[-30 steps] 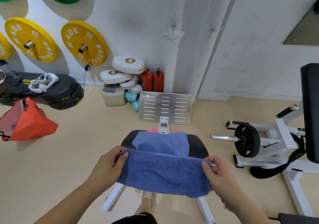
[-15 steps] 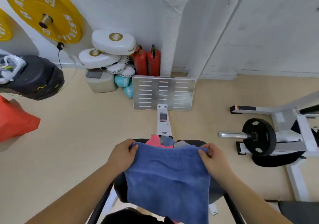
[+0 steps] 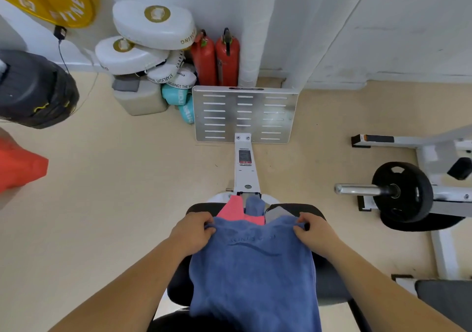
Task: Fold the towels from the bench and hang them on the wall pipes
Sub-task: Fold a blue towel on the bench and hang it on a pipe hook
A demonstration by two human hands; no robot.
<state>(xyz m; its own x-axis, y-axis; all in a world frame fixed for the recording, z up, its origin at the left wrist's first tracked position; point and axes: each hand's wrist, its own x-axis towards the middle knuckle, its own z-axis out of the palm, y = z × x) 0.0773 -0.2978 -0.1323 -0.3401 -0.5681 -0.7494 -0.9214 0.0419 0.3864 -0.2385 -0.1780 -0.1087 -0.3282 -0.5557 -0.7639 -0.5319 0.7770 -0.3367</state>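
Both hands pinch a blue terry-cloth towel (image 3: 252, 275) with faint embossed lettering: the left hand (image 3: 192, 232) grips its far-left corner and the right hand (image 3: 315, 233) its far-right corner, fingers curled over the hem. The towel lies flat down the middle of the black padded worktop (image 3: 329, 280), and its near end runs out of view at the bottom. This looks like the start of a fold. The next move probably calls for lifting both corners together and carrying them evenly to the near end, since the nappy, limp cloth will sag between the hands. At the worktop's far edge sit a crumpled pink towel (image 3: 236, 210), a second blue towel (image 3: 255, 205) and a grey cloth (image 3: 277, 213), none yet folded. A white wrapped wall pipe (image 3: 258, 25) rises beyond, well apart
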